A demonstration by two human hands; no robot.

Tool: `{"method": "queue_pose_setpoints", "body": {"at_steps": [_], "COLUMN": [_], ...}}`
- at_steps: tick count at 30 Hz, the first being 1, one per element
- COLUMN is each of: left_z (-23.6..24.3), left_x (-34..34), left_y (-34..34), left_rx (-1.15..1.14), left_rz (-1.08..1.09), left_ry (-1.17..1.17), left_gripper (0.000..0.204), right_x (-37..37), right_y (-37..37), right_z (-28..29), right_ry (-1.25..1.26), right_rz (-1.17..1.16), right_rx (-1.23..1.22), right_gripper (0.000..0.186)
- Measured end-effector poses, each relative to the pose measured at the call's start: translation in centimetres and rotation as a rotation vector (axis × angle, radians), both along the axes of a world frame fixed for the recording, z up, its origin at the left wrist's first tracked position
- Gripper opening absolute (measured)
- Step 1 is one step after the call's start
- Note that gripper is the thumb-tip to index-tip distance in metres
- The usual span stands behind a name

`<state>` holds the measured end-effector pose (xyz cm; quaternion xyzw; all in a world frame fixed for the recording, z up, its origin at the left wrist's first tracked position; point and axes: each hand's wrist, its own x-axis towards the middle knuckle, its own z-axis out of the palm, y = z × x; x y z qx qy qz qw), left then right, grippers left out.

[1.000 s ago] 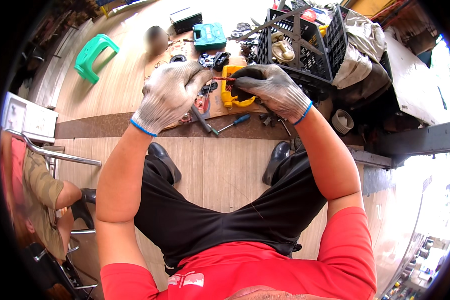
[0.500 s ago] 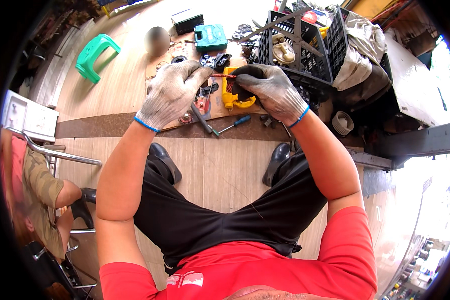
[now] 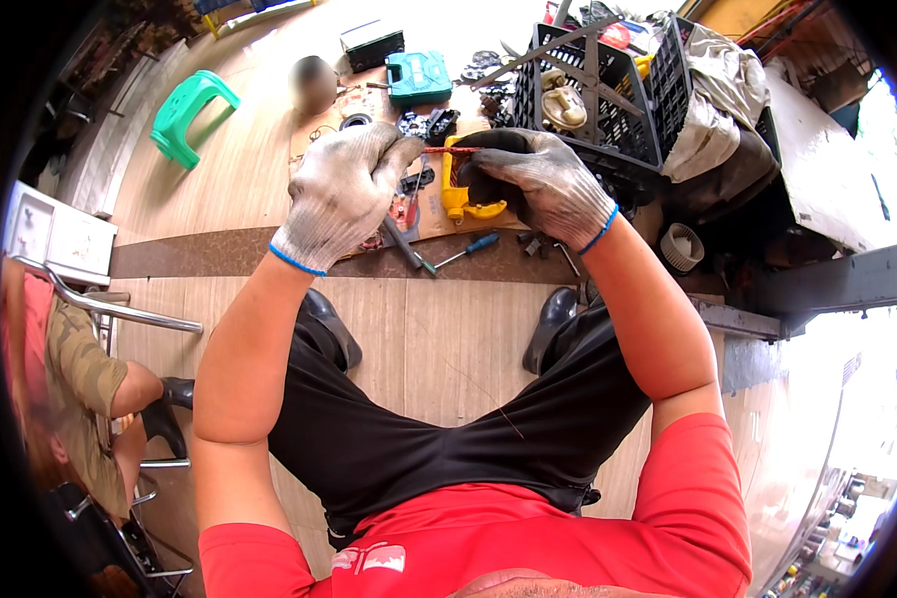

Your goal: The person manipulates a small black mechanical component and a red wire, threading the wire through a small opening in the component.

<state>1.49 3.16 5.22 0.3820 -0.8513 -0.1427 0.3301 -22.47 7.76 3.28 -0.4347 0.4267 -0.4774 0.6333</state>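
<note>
A thin, twisted red wire (image 3: 451, 149) runs between my gloved hands, above the far work area. Thumb and fingers of my left hand (image 3: 339, 189) pinch its left end. Its other end goes into the curled, dark-palmed fingers of my right hand (image 3: 553, 184), which partly hide it. Just beyond and below the wire lies a yellow tool frame (image 3: 455, 199), partly covered by my right hand. Closer to me are a blue-handled screwdriver (image 3: 481, 243) and a dark bar-like tool (image 3: 401, 242).
A teal tool case (image 3: 419, 78) stands at the back among dark parts. Black crates (image 3: 608, 140) holding mixed items are at far right, near a white basket (image 3: 682, 245). A green stool (image 3: 189, 115) stands far left. Another person's leg (image 3: 135, 389) is at left.
Both hands keep nearly the same place. The fingers of my right hand have shifted slightly around the wire, and my left hand has turned a little.
</note>
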Motion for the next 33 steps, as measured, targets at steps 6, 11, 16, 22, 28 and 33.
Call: {"method": "queue_pose_setpoints", "body": {"at_steps": [6, 11, 16, 22, 28, 33], "left_z": [-0.31, -0.45, -0.46, -0.46, -0.46, -0.62], "left_x": [-0.10, -0.10, -0.10, 0.01, 0.03, 0.03], "left_y": [0.09, 0.04, 0.04, 0.09, 0.12, 0.11], "left_rx": [-0.097, -0.139, -0.133, -0.145, -0.149, -0.182], "left_rz": [0.003, -0.026, -0.002, 0.001, -0.010, -0.007], "left_ry": [-0.008, 0.012, -0.006, 0.000, -0.003, 0.000], "left_gripper": [0.024, 0.024, 0.024, 0.023, 0.022, 0.022], "right_x": [-0.30, 0.05, 0.00, 0.20, 0.37, 0.19], "right_y": [-0.19, -0.09, -0.22, -0.06, 0.17, -0.05], "right_z": [-0.28, -0.18, -0.28, 0.20, 0.51, 0.00], "right_ry": [0.039, 0.039, 0.057, 0.085, 0.131, 0.109], "right_rz": [0.037, 0.008, 0.002, 0.007, -0.012, -0.020], "right_rx": [-0.026, -0.012, 0.002, 0.005, 0.002, 0.002], "right_gripper": [0.027, 0.026, 0.029, 0.030, 0.030, 0.029]}}
